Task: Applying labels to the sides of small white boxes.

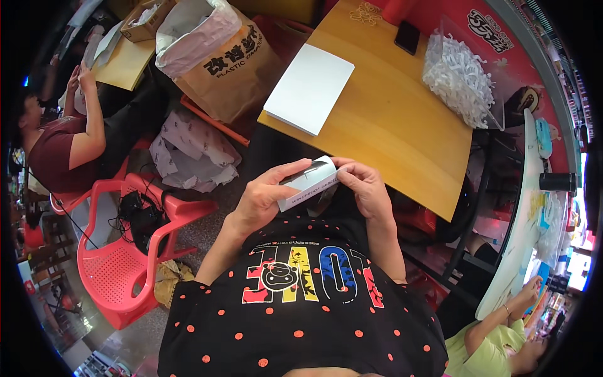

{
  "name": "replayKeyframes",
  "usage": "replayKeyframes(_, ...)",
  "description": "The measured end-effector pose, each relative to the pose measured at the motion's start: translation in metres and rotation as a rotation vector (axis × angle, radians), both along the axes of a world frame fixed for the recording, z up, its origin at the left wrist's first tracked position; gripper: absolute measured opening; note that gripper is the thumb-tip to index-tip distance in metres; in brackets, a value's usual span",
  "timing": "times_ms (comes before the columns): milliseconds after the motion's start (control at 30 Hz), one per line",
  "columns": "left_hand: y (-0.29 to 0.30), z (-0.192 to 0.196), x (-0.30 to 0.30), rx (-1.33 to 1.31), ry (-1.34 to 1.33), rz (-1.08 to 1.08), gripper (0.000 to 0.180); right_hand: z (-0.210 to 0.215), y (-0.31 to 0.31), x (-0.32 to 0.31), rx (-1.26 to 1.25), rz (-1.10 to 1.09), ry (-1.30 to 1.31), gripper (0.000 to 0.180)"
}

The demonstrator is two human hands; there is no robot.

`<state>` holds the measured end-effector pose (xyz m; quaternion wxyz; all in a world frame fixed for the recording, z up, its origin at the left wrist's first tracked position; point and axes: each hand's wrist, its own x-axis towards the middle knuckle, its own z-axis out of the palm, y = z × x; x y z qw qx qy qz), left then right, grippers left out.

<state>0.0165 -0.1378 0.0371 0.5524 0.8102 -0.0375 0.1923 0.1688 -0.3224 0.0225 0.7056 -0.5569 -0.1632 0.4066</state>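
Note:
A small white carton (309, 182) with one end open is held in front of my chest, just below the near edge of a wooden table (402, 125). My left hand (262, 198) grips its left side, thumb on top. My right hand (363, 183) pinches the right end with curled fingers. On the table lies a flat white stack of folded cartons (309, 88). A clear bag of white shredded filler (461, 78) stands at the table's right side.
A dark phone (407, 36) lies at the table's far edge. A brown paper sack with a plastic liner (220, 53) stands on the floor at left, with crumpled white wrapping (191, 154) below it. A red plastic chair (129, 251) is at my left. Other people sit at far left (69, 138) and lower right (502, 333).

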Motion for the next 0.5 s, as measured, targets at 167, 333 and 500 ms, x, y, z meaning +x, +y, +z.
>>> replayKeyframes(167, -0.002, 0.002, 0.004, 0.111, -0.090, -0.013, 0.028, -0.018, 0.004, -0.004, 0.093, -0.074, 0.075, 0.012)
replayKeyframes(333, -0.009, 0.003, -0.004, 0.018, 0.008, 0.365, 0.043, -0.014, 0.003, -0.003, 0.115, -0.273, -0.148, 0.008)
replayKeyframes(500, -0.003, 0.003, -0.018, -0.896, 0.377, 0.326, 0.028, 0.004, 0.000, -0.001, 0.036, -0.264, -0.457, 0.005)
